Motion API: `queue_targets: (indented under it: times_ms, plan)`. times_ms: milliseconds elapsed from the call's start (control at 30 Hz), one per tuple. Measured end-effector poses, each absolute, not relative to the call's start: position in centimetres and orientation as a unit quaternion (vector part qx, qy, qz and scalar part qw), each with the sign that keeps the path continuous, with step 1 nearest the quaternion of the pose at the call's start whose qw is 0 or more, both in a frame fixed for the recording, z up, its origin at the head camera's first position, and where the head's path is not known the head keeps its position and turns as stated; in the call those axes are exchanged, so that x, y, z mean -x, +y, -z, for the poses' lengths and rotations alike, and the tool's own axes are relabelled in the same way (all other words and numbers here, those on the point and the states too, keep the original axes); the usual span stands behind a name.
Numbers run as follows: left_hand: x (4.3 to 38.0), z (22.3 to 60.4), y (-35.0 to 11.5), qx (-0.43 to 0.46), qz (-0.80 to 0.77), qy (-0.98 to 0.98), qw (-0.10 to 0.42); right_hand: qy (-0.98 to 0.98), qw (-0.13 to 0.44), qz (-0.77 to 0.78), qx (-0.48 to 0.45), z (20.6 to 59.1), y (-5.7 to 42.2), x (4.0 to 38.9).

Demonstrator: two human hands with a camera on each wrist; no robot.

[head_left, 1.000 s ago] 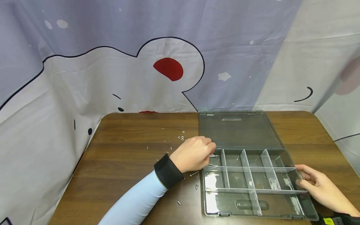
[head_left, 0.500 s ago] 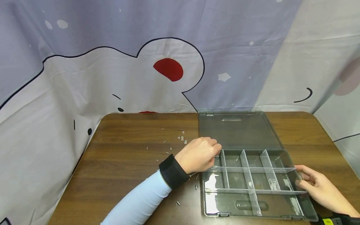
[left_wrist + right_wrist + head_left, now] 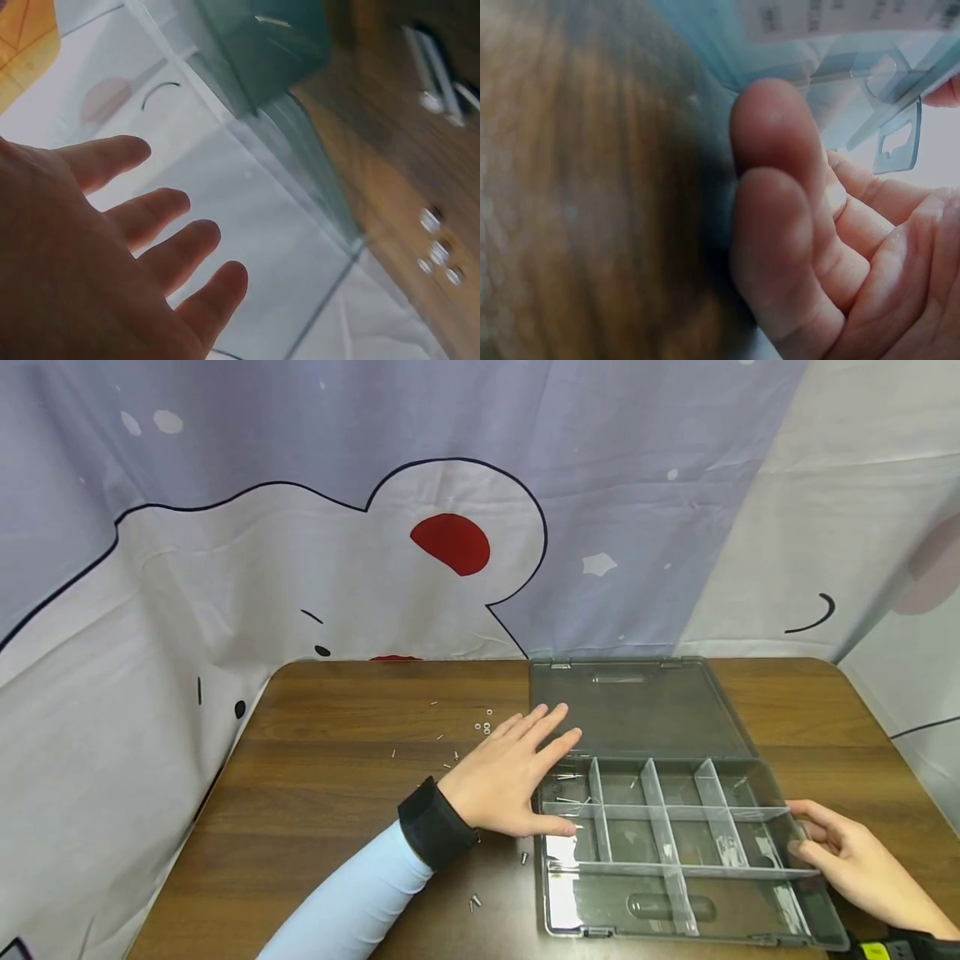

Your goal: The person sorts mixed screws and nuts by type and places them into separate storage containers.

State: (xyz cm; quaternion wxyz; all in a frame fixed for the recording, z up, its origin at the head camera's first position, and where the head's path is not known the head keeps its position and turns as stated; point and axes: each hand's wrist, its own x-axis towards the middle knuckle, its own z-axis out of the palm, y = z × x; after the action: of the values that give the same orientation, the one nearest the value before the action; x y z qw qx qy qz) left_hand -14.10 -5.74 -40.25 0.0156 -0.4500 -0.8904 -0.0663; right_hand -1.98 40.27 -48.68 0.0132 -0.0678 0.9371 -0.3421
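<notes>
My left hand (image 3: pixel 510 777) hovers at the left edge of a grey see-through compartment box (image 3: pixel 630 841), fingers spread and holding nothing. Several screws (image 3: pixel 567 800) lie in the box's back left compartment, just past that hand's fingers. The left wrist view shows the same fingers (image 3: pixel 180 259) apart from each other, with the box's wall behind them. At the box's right side, my right hand (image 3: pixel 858 864) grips the edge, its thumb on the rim. Its bent fingertips (image 3: pixel 772 225) show against the box's side in the right wrist view.
The box's lid (image 3: pixel 637 714) lies folded back towards the curtain (image 3: pixel 600 510). Small white rings (image 3: pixel 487 727) and several loose screws (image 3: pixel 476 902) are scattered on the wooden table (image 3: pixel 315 827) left of the box.
My left hand was closed over the back left compartment; it has spread its fingers and drawn back left. Screws it covered now show in that compartment. The right hand stays on the box.
</notes>
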Motion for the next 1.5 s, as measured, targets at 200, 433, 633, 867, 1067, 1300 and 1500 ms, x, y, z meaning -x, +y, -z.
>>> queue_targets:
  times_ms: [200, 433, 633, 867, 1067, 1300, 1500]
  plan:
    - [14.6, 41.1, -8.5, 0.437, 0.081, -0.896, 0.019, 0.942, 0.026, 0.331, 0.054, 48.4, 40.2, 2.1]
    - [14.8, 42.4, -10.9, 0.429, 0.09, -0.898, 0.03, 0.945, 0.036, 0.323, 0.05, 48.2, 40.1, 2.1]
    - [14.7, 43.4, -11.8, 0.429, 0.081, -0.899, 0.017, 0.94, 0.039, 0.336, 0.05, 48.4, 40.3, 2.1]
    - [14.7, 44.3, -12.2, 0.434, 0.039, -0.9, 0.033, 0.94, 0.034, 0.335, 0.053, 48.5, 40.3, 2.1]
    - [14.9, 44.5, -12.2, 0.439, 0.021, -0.897, 0.052, 0.941, 0.038, 0.332, 0.046, 48.3, 40.1, 2.0]
    - [15.2, 44.8, -12.2, 0.446, 0.029, -0.891, 0.072, 0.946, 0.049, 0.318, 0.036, 48.0, 39.8, 2.2]
    - [15.2, 45.2, -12.1, 0.442, 0.035, -0.892, 0.084, 0.946, 0.051, 0.319, 0.035, 48.0, 39.8, 2.2]
